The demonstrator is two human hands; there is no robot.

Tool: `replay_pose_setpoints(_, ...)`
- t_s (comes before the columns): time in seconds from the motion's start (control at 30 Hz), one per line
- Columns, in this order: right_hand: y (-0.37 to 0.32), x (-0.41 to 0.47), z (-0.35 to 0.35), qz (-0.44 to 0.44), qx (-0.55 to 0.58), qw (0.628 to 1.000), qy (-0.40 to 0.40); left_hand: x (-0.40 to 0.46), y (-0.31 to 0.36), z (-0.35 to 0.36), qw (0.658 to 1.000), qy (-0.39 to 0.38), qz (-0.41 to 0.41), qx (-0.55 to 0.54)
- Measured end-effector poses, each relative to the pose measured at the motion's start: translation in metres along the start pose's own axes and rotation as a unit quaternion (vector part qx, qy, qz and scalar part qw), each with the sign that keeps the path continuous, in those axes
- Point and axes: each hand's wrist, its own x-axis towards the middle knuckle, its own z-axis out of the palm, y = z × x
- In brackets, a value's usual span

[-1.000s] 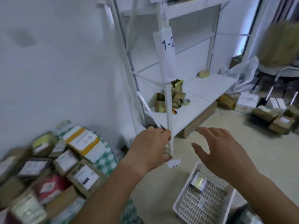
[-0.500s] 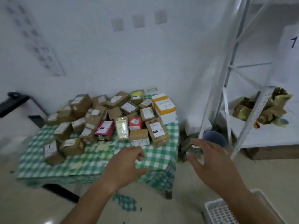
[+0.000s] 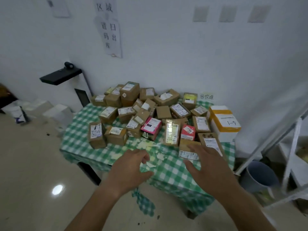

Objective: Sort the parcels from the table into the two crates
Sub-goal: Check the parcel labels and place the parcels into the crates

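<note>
Both hands reach over the near edge of the surface (image 3: 80,144), empty. Left grip (image 3: 131,167) is loosely curled on nothing; right grip (image 3: 210,165) is spread wide, probably sizing the brown box (image 3: 188,150) just under its fingertips. The remaining parcels (image 3: 150,112) crowd beyond both grips. A bucket (image 3: 260,176) stands right of the right grip; no crate is visible.

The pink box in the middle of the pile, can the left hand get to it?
Probably yes. The left hand is open and empty at the table's near edge, and only bare green-checked cloth lies between it and the pink box.
</note>
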Motion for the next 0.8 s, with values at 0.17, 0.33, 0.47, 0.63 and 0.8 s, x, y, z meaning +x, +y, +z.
replay_pose_setpoints(0.17,-0.057,0.059,0.044,-0.024,0.000,0.999,-0.029,0.025,-0.087,-0.028,1.000,0.010,-0.027,0.000)
replay_pose_setpoints(0.33,-0.093,0.102,0.077,-0.023,-0.011,0.998,-0.051,0.045,-0.159,-0.044,0.998,0.014,-0.055,-0.011)
replay_pose_setpoints(0.47,-0.101,0.123,0.090,-0.015,-0.014,0.997,-0.069,0.061,-0.192,-0.046,0.997,0.010,-0.072,-0.021)
replay_pose_setpoints(0.63,-0.097,0.146,0.092,-0.006,-0.015,0.997,-0.080,0.086,-0.209,-0.037,0.995,0.006,-0.093,-0.032)
replay_pose_setpoints(0.8,-0.076,0.170,0.094,-0.004,0.002,0.996,-0.085,0.117,-0.207,-0.024,0.996,0.000,-0.082,-0.019)
